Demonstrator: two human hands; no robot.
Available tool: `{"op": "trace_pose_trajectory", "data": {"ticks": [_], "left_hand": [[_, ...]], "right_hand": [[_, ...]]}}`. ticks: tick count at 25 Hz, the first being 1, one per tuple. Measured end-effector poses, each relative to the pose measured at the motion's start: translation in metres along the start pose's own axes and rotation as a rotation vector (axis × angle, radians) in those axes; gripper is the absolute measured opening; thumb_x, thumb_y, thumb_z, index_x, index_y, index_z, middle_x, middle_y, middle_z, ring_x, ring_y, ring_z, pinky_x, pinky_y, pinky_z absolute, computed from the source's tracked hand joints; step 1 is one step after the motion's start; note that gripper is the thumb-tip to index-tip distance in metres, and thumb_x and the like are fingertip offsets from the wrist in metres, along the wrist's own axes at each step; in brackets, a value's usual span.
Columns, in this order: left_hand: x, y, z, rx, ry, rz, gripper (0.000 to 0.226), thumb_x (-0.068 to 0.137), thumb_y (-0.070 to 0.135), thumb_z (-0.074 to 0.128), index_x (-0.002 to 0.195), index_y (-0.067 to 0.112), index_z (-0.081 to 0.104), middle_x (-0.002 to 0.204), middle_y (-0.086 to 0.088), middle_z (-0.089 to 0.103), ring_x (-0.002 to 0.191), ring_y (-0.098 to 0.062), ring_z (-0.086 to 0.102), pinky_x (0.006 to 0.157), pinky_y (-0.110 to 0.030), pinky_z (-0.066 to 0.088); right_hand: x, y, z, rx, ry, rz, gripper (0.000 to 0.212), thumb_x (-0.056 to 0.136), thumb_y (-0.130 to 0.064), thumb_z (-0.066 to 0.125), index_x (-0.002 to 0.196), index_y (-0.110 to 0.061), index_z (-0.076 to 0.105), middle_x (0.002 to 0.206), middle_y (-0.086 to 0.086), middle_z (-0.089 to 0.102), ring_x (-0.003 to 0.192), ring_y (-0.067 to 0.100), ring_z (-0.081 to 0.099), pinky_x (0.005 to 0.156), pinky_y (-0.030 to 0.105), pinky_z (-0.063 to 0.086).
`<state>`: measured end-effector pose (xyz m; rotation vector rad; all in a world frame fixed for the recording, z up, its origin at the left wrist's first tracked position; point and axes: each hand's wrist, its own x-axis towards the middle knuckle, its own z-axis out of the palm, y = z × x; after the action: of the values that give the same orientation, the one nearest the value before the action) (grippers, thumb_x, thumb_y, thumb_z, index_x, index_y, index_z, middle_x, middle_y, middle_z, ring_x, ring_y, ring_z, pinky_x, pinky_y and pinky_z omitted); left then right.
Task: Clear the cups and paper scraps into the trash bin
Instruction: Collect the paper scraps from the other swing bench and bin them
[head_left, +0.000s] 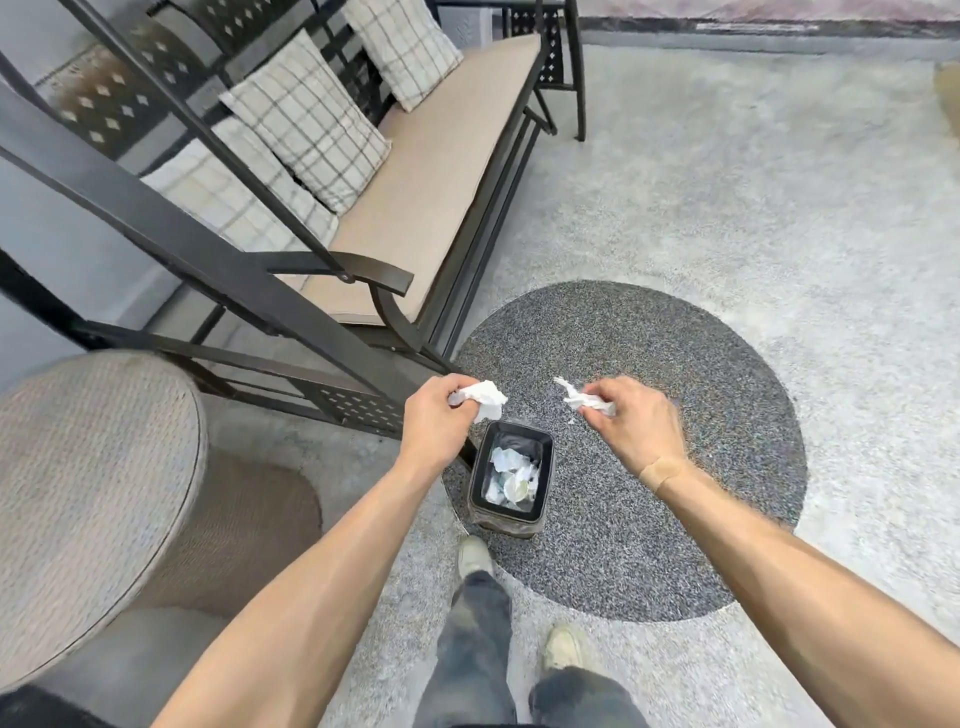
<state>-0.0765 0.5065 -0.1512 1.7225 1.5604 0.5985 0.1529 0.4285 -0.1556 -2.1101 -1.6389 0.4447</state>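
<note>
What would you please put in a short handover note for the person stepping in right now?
Left hand: grips a crumpled paper scrap, held up over the far left edge of the trash bin.
Right hand: pinches a second crumpled scrap, up and to the right of the bin.
Bin: stands on the dark round floor patch by the bench, in front of the person's feet.
Done: crumpled paper and what looks like a cup already lie inside the bin.
Left: drop both scraps in. No other litter shows in view.

Soft even daylight, wide-angle edge distortion.
</note>
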Motion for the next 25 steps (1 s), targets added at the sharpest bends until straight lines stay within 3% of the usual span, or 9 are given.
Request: {"op": "trace_pose_trajectory", "data": {"ticks": [3,8,12,14,19,22,25], "left_hand": [[0.041,-0.017,0.009,-0.008,-0.047,-0.046,0.024,0.084,0.015,0.063,0.101,0.028,0.071,0.095,0.011,0.066,0.076,0.001,0.056,0.065,-0.014,0.038],[0.092,-0.049,0.014,0.015,-0.131,-0.129,0.022,0.085,0.014,0.065,0.098,0.032,0.07,0.084,0.015,0.067,0.047,0.003,0.049,0.042,-0.011,0.032],[0.117,-0.069,0.024,0.064,-0.214,-0.18,0.018,0.084,0.02,0.071,0.1,0.029,0.068,0.086,0.01,0.067,0.064,-0.007,0.059,0.058,-0.024,0.049],[0.127,-0.083,0.036,0.073,-0.246,-0.198,0.017,0.083,0.021,0.072,0.097,0.029,0.067,0.084,0.012,0.066,0.062,-0.008,0.057,0.057,-0.027,0.047],[0.144,-0.132,0.091,0.088,-0.31,-0.294,0.017,0.083,0.016,0.072,0.098,0.023,0.066,0.083,0.007,0.064,0.068,-0.012,0.057,0.062,-0.027,0.047],[0.151,-0.179,0.14,0.121,-0.335,-0.355,0.018,0.084,0.017,0.072,0.1,0.021,0.066,0.092,0.001,0.068,0.071,-0.013,0.058,0.066,-0.027,0.047],[0.152,-0.234,0.204,0.179,-0.354,-0.391,0.02,0.084,0.018,0.071,0.104,0.019,0.067,0.098,0.001,0.068,0.082,-0.018,0.063,0.073,-0.026,0.048]], "right_hand": [[0.031,-0.001,0.026,0.024,-0.028,0.032,0.019,0.085,-0.031,0.067,0.104,-0.024,0.067,0.093,-0.006,0.065,0.077,0.007,0.059,0.074,0.026,0.048],[0.07,-0.006,0.076,0.009,-0.174,0.161,0.02,0.088,-0.027,0.064,0.106,-0.021,0.066,0.1,-0.002,0.067,0.079,0.01,0.062,0.074,0.029,0.053],[0.081,-0.003,0.105,-0.018,-0.238,0.281,0.022,0.087,-0.032,0.064,0.108,-0.025,0.065,0.088,-0.009,0.064,0.065,0.001,0.057,0.056,0.019,0.044],[0.087,0.004,0.121,-0.03,-0.261,0.333,0.022,0.087,-0.035,0.064,0.108,-0.029,0.065,0.083,-0.012,0.063,0.06,-0.002,0.055,0.051,0.018,0.044],[0.107,0.04,0.176,-0.038,-0.297,0.441,0.026,0.085,-0.039,0.066,0.109,-0.031,0.065,0.09,-0.004,0.068,0.067,0.01,0.059,0.067,0.037,0.057],[0.111,0.077,0.231,0.041,-0.367,0.491,0.026,0.088,-0.037,0.065,0.112,-0.027,0.064,0.098,0.0,0.072,0.062,0.01,0.062,0.064,0.032,0.058],[0.11,0.12,0.295,0.055,-0.431,0.475,0.03,0.088,-0.035,0.064,0.116,-0.024,0.064,0.105,0.004,0.071,0.072,0.014,0.063,0.072,0.023,0.052]]}}
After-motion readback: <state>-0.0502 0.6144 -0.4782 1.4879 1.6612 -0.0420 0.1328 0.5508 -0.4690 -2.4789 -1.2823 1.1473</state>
